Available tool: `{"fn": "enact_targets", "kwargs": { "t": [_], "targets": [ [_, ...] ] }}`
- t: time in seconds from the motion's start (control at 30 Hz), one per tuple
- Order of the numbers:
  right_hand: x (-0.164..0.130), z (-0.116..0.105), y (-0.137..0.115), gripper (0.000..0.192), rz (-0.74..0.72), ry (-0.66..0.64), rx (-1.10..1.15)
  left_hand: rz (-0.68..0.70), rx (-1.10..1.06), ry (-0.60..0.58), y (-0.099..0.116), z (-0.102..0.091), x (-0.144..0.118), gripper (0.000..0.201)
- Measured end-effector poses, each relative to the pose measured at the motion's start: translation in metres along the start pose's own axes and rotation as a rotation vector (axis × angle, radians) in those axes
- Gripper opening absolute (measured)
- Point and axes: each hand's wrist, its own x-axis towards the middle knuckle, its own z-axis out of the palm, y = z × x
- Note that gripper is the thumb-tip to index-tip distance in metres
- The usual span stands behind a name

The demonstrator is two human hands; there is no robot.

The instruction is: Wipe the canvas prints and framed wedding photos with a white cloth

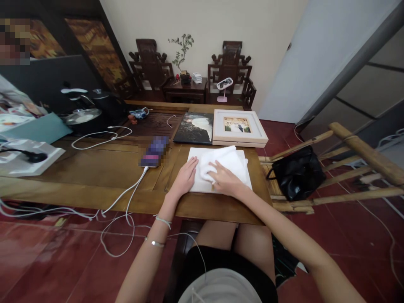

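Softly, right hand (224, 179) presses crumpled white cloth (221, 162) onto flat square panel (197, 183).

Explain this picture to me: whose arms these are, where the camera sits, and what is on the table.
There is no machine here. A person wears a camera on the head, looking forward and down, so the two bare arms are their own. The left hand lies flat on a white board on the wooden table. The right hand presses on a white cloth lying on that board; neither hand lifts anything. Behind the board lie a framed photo and a dark print. To the left is a phone with a white cable. A black bag sits on a bench to the right.
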Motion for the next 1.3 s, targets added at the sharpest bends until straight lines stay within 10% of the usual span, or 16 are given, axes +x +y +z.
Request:
{"fn": "enact_targets", "kwargs": {
  "t": [0.2,0.53,0.97,1.3],
  "targets": [
    [-0.035,-0.014,-0.037,0.030,-0.051,-0.098,0.087,-0.002,-0.004,0.010,-0.002,0.001,-0.001,0.046],
    [0.032,-0.005,0.023,0.031,0.184,0.096,0.163,-0.011,-0.028,-0.008,0.001,-0.003,-0.001,0.046],
    [-0.037,-0.005,-0.055,0.034,-0.040,-0.059,0.186,-0.021,-0.040,-0.014,0.001,-0.005,-0.001,0.045],
    [0.027,-0.007,0.020,0.036,0.199,0.005,0.092,-0.038,-0.051,-0.008,0.007,-0.006,0.000,0.045]
  ]
}}
